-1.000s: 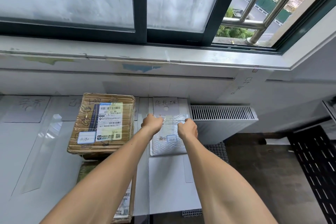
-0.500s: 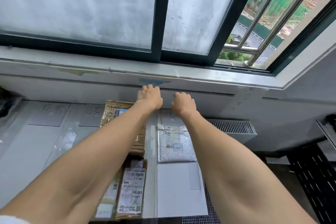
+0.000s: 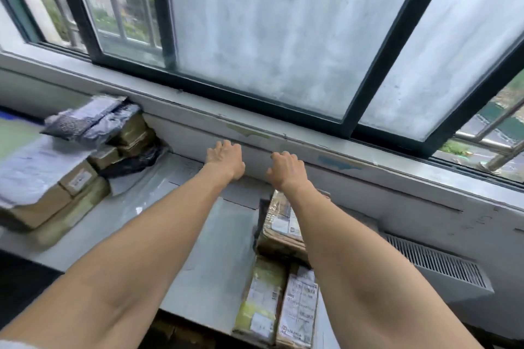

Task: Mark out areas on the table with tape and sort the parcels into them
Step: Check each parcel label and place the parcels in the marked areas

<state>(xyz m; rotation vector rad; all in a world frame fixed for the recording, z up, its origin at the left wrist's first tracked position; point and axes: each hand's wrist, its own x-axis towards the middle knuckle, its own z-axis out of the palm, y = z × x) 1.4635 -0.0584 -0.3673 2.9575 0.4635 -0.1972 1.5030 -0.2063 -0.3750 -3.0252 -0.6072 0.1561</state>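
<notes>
My left hand and my right hand reach out side by side over the far part of the white table, close under the window sill. Both hold nothing; the fingers are loosely curled and a little apart. A taped brown cardboard parcel lies under my right forearm. Two smaller labelled parcels lie in front of it at the table's near edge. At the far left sits a pile of unsorted parcels: brown boxes, grey mailer bags and a black bag. Clear tape strips and paper labels mark the tabletop.
A window sill and dark-framed sliding windows run along the far side. A white radiator stands low at the right, beside the table. Dark floor shows at the lower left.
Both hands let go of the white padded mailer, rose toward the sill and moved left. The view swung left: the mailer is out of sight and the parcel pile at left has appeared.
</notes>
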